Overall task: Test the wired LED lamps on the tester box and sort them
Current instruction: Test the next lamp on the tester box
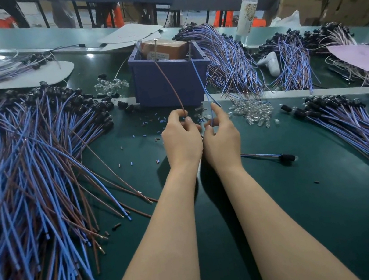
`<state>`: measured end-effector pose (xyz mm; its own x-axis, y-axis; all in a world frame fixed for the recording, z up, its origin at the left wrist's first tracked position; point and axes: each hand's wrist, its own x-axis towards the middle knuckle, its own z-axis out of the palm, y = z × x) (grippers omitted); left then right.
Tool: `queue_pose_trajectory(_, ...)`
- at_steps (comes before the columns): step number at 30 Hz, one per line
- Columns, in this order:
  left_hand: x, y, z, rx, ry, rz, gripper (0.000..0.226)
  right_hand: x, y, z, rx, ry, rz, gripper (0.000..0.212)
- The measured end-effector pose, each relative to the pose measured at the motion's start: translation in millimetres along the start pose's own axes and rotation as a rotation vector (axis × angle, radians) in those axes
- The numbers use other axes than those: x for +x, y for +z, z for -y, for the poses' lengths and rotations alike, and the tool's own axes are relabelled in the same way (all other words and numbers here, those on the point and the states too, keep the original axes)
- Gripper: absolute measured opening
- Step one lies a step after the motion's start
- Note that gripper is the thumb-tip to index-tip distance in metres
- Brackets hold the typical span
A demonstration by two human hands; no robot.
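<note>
Green bench: our left hand pinched brown lead, right hand blue lead, at tester box; big pile untested, we judged.

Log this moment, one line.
left hand: pinches brown wire | right hand: pinches blue wire | wires reach purple-blue plastic tester box

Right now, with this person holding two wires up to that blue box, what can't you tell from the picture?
Head view: the lamp end of the brown wire and blue wire, lit or not, hidden behind the left hand and right hand.
Head view: the label inside the tester box, too small and blurred to read.
Head view: the left wire pile, cut off by the left edge.
</note>
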<state>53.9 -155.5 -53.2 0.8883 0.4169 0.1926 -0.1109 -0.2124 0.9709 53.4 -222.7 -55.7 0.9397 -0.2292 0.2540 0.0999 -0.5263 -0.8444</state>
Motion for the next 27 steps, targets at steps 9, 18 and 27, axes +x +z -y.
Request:
queue_pose_trajectory(9, 0.7, -0.6, 0.8, 0.008, -0.004, 0.016, 0.021, -0.9, 0.0, -1.1, -0.007, -0.007, 0.013, 0.054)
queue_pose_trajectory(18, 0.8, -0.9, 0.9, 0.004, -0.009, 0.024, 0.021, -1.8, -0.5, -0.2, 0.001, -0.001, 0.021, 0.054)
queue_pose_trajectory(27, -1.1, -1.4, -1.2, -0.005, -0.005, 0.020, 0.023, -3.5, -0.5, 0.3, 0.022, 0.003, 0.021, 0.054)
